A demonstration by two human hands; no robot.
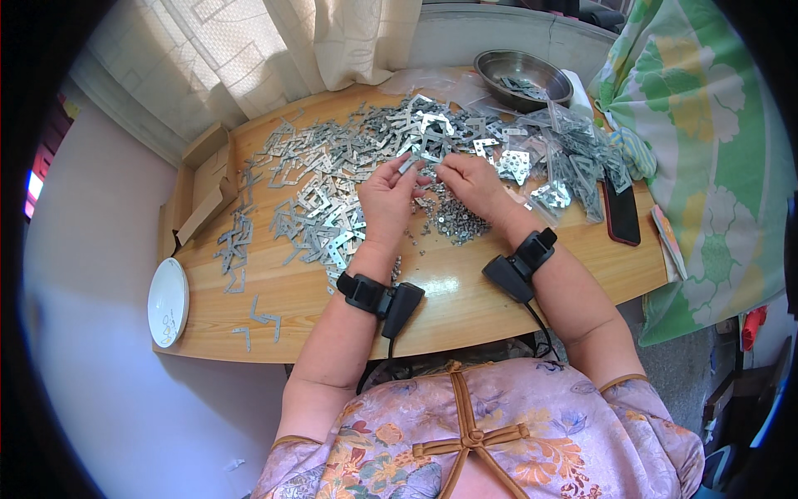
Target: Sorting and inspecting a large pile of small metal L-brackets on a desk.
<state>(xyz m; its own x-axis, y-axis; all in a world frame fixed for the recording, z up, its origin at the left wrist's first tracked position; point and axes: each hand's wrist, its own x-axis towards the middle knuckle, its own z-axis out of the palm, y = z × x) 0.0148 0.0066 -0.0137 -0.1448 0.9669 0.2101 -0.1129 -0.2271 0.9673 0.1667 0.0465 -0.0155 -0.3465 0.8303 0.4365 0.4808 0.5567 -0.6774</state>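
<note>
Both my hands are raised over the middle of the table, close together. My left hand (387,198) pinches a small grey metal bracket (407,165) between thumb and fingers. Just beside it, the thumb and fingers of my right hand (477,188) are pressed together; anything between them is too small to make out. Behind and to the left of my hands spreads a heap of L-shaped metal corner brackets (320,150). Under and in front of my right hand lies a pile of small screws (457,223).
A metal bowl (492,65) with brackets stands at the back right, near clear plastic bags (586,158) of metal parts. A dark phone (622,214) lies at the right edge. Left are an open cardboard box (218,193), a white plate (169,287) and stray brackets (264,314).
</note>
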